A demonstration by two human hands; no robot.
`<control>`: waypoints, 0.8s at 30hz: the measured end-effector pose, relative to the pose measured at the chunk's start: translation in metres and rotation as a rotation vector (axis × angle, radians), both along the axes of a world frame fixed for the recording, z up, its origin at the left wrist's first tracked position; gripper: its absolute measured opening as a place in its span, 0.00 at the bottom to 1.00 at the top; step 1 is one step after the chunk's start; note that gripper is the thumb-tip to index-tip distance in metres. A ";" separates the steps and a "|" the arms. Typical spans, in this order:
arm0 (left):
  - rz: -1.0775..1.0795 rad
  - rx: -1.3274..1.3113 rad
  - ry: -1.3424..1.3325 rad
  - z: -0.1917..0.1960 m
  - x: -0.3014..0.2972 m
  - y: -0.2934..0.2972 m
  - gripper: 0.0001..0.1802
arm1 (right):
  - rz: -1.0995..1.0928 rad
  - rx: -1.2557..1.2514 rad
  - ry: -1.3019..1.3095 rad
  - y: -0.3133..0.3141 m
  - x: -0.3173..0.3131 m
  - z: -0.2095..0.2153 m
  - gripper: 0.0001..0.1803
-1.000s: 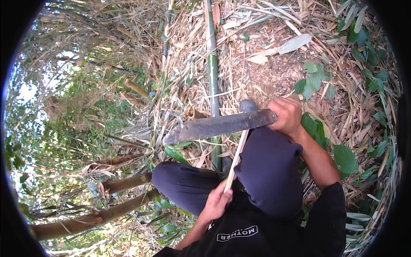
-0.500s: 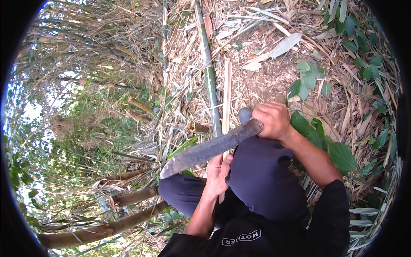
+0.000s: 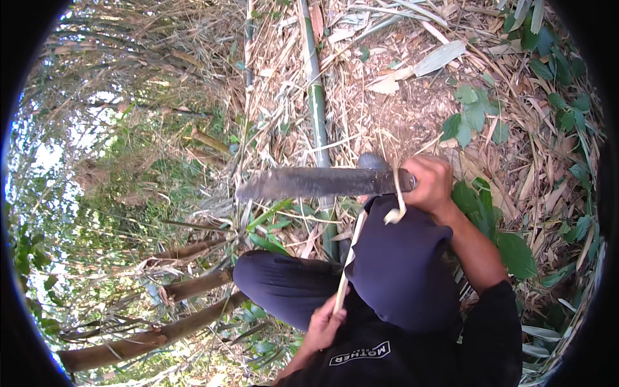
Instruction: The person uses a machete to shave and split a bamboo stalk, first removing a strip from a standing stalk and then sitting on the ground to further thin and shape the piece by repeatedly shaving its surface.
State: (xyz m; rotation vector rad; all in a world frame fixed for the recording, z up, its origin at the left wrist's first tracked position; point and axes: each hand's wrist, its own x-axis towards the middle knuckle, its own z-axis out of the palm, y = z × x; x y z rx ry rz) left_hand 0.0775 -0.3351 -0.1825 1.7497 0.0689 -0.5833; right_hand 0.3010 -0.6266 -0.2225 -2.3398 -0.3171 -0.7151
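Note:
In my right hand [image 3: 431, 184] is a machete [image 3: 309, 182], gripped by its handle beside my raised right knee. The broad dark blade points left, nearly level, across the top of that knee. My left hand [image 3: 324, 324], low near my lap, is closed on the near end of a thin pale bamboo strip [image 3: 341, 293]. The strip slants up along the inner side of the knee toward the underside of the blade, where its far end is hidden. A curled pale shaving [image 3: 395, 213] hangs over the machete near the handle, by the knee.
A green bamboo pole [image 3: 318, 109] lies on the litter-covered ground ahead, running toward my legs. Brown cut stems [image 3: 196, 287] stick out at the left. Leafy green plants [image 3: 474, 119] grow at the right, among dry leaves and husks.
My left hand has drawn back toward my body with the strip. The machete has swung from slanting down-left to nearly level, and a curled shaving now shows near its handle.

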 end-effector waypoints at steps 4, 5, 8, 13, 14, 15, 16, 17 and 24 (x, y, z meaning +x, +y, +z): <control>0.117 -0.148 -0.040 0.032 0.070 -0.020 0.30 | 0.076 -0.028 -0.127 0.005 0.011 0.014 0.20; 0.162 -0.173 -0.013 0.031 0.088 -0.027 0.31 | 0.102 -0.054 -0.150 0.007 0.015 0.012 0.21; 0.111 -0.119 -0.354 0.028 0.141 -0.050 0.20 | 0.150 -0.116 -0.168 0.012 0.017 0.014 0.23; 0.108 -0.110 -0.324 0.030 0.165 -0.058 0.19 | 0.224 -0.063 -0.199 0.011 0.017 0.023 0.19; 0.123 -0.090 -0.321 0.033 0.163 -0.062 0.19 | 0.216 -0.069 -0.185 0.009 0.017 0.020 0.18; 0.100 -0.076 -0.349 0.034 0.161 -0.063 0.18 | 0.210 -0.075 -0.171 0.008 0.017 0.018 0.17; 0.079 -0.061 -0.378 0.034 0.158 -0.062 0.17 | 0.205 -0.077 -0.177 0.008 0.018 0.019 0.16; 0.062 -0.040 -0.406 0.035 0.153 -0.059 0.16 | 0.206 -0.073 -0.182 0.009 0.017 0.022 0.15; 0.023 0.106 -0.324 0.014 0.075 -0.028 0.22 | 0.089 -0.007 -0.070 0.006 0.005 0.014 0.16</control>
